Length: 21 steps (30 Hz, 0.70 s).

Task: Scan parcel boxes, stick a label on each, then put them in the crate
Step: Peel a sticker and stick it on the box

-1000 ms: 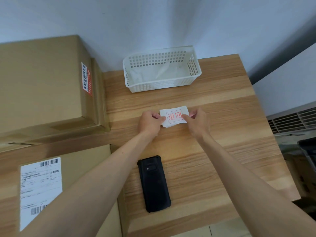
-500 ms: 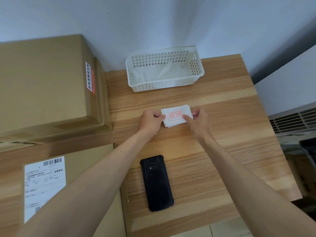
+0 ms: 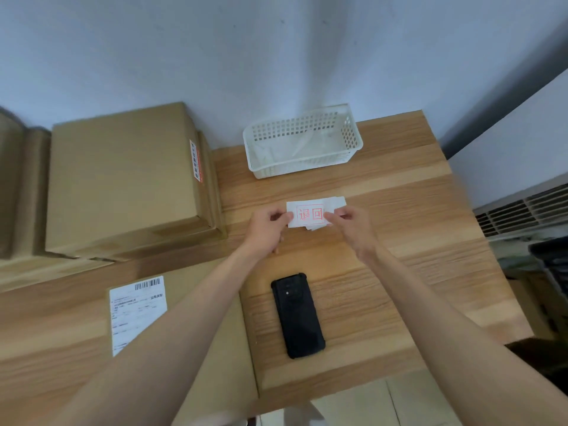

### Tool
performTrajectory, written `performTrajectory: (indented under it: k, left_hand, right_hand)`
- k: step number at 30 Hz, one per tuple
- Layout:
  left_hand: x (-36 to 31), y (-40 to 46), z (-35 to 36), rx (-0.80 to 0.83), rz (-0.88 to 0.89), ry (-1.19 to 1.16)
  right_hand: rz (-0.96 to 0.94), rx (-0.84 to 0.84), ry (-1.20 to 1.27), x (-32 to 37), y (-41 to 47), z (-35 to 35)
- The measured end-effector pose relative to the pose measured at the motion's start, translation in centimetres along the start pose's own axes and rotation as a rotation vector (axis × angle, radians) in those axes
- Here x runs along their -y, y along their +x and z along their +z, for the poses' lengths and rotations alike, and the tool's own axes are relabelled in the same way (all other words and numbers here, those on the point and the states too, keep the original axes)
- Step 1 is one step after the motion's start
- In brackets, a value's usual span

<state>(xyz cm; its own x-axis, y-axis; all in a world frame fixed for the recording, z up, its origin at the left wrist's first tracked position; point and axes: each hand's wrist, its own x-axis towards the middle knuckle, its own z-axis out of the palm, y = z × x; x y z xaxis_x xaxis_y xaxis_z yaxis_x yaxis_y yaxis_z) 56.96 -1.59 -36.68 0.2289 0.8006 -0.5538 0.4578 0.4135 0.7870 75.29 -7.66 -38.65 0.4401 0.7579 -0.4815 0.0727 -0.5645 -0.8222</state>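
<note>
A white label (image 3: 309,214) with red printed characters is held just above the wooden table (image 3: 384,272). My left hand (image 3: 266,226) pinches its left edge and my right hand (image 3: 353,226) pinches its right edge. More white labels (image 3: 333,200) lie under and behind it. A black handheld scanner (image 3: 297,315) lies flat on the table nearer to me. A cardboard parcel box (image 3: 172,333) with a white barcode shipping label (image 3: 136,312) lies under my left forearm. The white perforated crate (image 3: 302,142) stands at the back of the table.
A stack of larger cardboard boxes (image 3: 123,182) with a red-and-white sticker (image 3: 196,161) fills the left side by the wall. A vented white unit (image 3: 522,210) stands beyond the table's right edge. Pale floor shows below the front edge.
The view has shifted so more of the boxes on the left shows. Both hands still hold the label, now lifted slightly off the stack beneath it.
</note>
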Motion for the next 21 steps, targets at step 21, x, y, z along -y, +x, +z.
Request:
performTrajectory:
  k: [21]
  left_hand:
    - [-1.1, -18.5, -9.4, -0.116, -0.113, -0.544]
  right_hand:
    - [-0.148, 0.376, 0.213, 9.5, -19.4, 4.6]
